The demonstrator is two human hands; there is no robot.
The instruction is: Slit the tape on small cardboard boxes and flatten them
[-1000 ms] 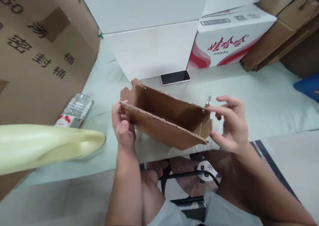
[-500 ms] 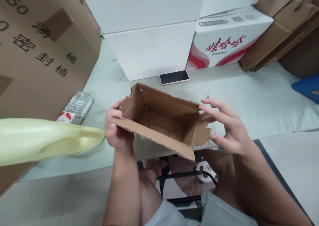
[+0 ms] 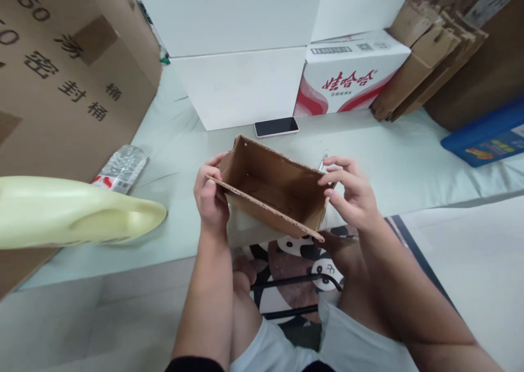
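Note:
A small brown cardboard box (image 3: 275, 189) with its top open tilts toward me above the table edge; its inside shows bare. My left hand (image 3: 213, 194) is closed around the left end, thumb on the near flap and fingers behind. At the right end, my right hand (image 3: 352, 193) pinches the short side, fingertips over its rim and thumb low outside. A clear plastic piece (image 3: 323, 162), partly hidden, lies just behind the right fingers.
A phone (image 3: 277, 127) lies behind the box, before white cartons (image 3: 245, 88). Left are a pale yellow rounded object (image 3: 82, 213), a flattened plastic bottle (image 3: 123, 167) and a large carton (image 3: 77, 115). Folded cardboard (image 3: 417, 69) and a blue package (image 3: 487, 134) are right.
The end flaps that stuck outward no longer show spread out. My right hand has closed in on the box's right end, and my left hand has shifted right. The view has turned slightly right.

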